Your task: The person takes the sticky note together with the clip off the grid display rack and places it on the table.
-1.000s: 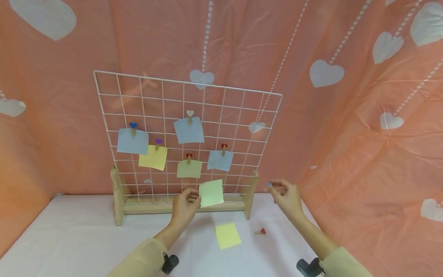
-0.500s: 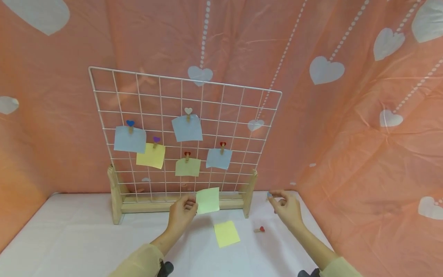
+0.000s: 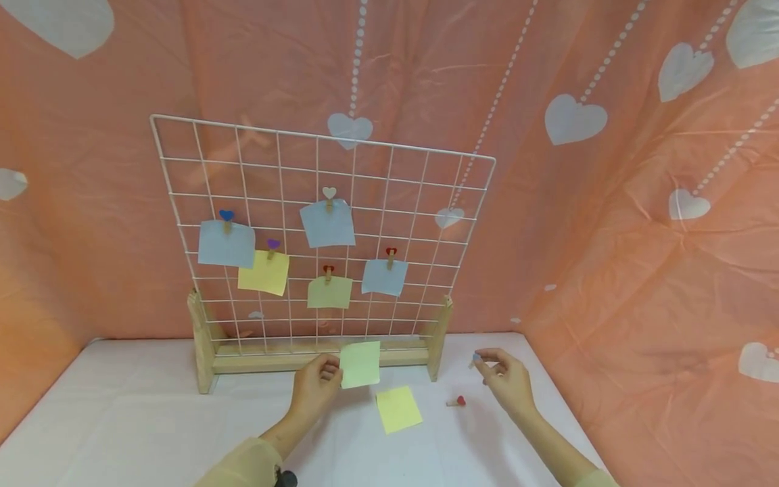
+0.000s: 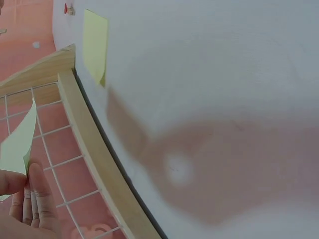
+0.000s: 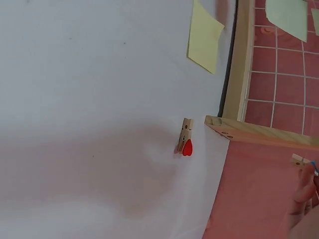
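My left hand (image 3: 316, 387) pinches a pale green sticky note (image 3: 360, 365) by its left edge, in front of the stand's wooden base bar. In the left wrist view the green note (image 4: 19, 142) bends between thumb and fingers. Over to the right, my right hand (image 3: 508, 382) pinches a small wooden clothespin (image 5: 300, 160) with a blue heart at its end. Below the hands, a yellow sticky note (image 3: 398, 410) lies on the table, and a clothespin with a red heart (image 3: 456, 402) lies to its right.
A white wire grid (image 3: 414, 203) stands in a wooden base (image 3: 262, 364). Several blue, yellow and green notes, such as a blue note (image 3: 226, 245), hang on it from heart clothespins. Pink cloth (image 3: 639, 270) with white hearts surrounds the white table (image 3: 146, 399).
Both hands have come down, the left one slightly leftward too, still holding the green note and the blue-heart clothespin. The view has shifted slightly. The yellow note and red-heart clothespin stay on the table.
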A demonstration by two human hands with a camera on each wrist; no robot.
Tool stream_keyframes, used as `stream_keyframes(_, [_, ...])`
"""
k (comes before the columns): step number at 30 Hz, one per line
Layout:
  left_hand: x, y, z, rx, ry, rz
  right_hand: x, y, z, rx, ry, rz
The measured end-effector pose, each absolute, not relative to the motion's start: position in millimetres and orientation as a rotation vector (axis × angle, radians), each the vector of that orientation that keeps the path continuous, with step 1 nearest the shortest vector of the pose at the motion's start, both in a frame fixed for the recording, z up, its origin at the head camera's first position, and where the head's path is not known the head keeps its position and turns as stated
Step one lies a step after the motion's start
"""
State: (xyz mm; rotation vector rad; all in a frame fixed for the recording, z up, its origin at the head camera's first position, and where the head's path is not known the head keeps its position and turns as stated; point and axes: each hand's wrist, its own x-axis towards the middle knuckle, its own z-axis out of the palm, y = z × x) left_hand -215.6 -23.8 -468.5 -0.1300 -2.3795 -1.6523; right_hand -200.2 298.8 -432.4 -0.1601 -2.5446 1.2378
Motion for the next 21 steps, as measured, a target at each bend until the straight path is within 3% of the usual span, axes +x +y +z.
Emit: stream_keyframes(21, [-209,-31,-494,-0.085,-2.471,-1.632,-186,302,-469,-0.315,-2.553,1.327])
